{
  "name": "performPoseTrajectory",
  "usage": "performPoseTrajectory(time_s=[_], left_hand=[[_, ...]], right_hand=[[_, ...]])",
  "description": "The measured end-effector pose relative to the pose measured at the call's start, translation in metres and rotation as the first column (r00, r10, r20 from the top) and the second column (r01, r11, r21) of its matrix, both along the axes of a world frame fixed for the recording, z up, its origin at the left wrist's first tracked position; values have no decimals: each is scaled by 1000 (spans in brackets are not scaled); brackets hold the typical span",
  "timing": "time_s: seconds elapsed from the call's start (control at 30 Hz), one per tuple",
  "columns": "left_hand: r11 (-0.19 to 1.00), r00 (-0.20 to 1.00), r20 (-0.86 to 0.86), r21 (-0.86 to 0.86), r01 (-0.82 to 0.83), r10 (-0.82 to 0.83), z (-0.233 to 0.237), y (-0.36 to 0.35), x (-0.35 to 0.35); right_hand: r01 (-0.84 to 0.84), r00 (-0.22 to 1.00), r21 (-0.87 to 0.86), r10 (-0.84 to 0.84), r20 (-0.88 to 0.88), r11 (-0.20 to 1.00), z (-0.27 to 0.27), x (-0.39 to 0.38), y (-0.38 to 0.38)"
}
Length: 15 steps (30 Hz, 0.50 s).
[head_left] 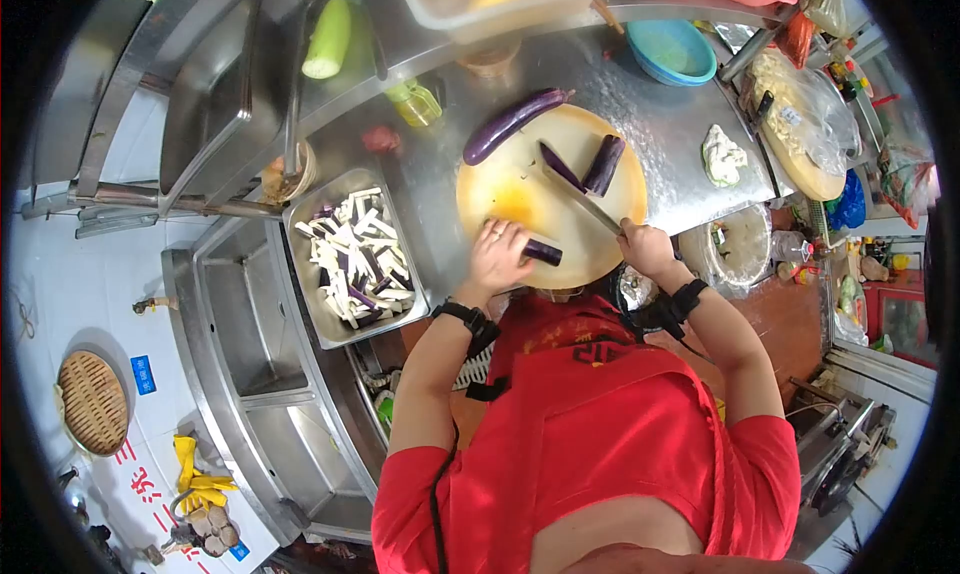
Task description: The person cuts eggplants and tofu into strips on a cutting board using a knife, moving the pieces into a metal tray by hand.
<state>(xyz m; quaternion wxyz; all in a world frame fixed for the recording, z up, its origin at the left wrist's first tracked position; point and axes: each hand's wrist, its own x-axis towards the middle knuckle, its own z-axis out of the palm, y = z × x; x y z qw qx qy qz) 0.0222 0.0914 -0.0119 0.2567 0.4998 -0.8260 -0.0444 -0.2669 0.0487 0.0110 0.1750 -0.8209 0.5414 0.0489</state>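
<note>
My left hand (500,256) is closed over one end of a short eggplant piece (543,252) near the front edge of a round cutting board (480,199). In my right hand (646,247) is the handle of a kitchen knife (592,210), at the board's right front edge. Its blade points up and left across the board, tip close to the cut eggplant. Beyond the blade lies a thick eggplant chunk (604,164), with a narrow dark purple piece (561,166) beside it. A whole eggplant (512,126) rests along the board's far left rim.
A metal tray (422,309) of eggplant strips stands left of the board, beside a double sink (268,314). Further back are a blue basin (672,54), a white basket (500,12) on the shelf and a green gourd (328,39). A crumpled white cloth (722,157) lies to the right.
</note>
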Motion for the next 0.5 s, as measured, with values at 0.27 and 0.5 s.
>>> performPoseTrajectory(time_s=[0.27,0.5], left_hand=[[776,786,-220,446,-446,578,-33,-12,-24],[541,314,-511,841,-12,800,-27,-13,-38]], right_hand=[[24,985,46,-31,167,999,-4,10,26],[-20,976,38,11,216,999,4,26,39]])
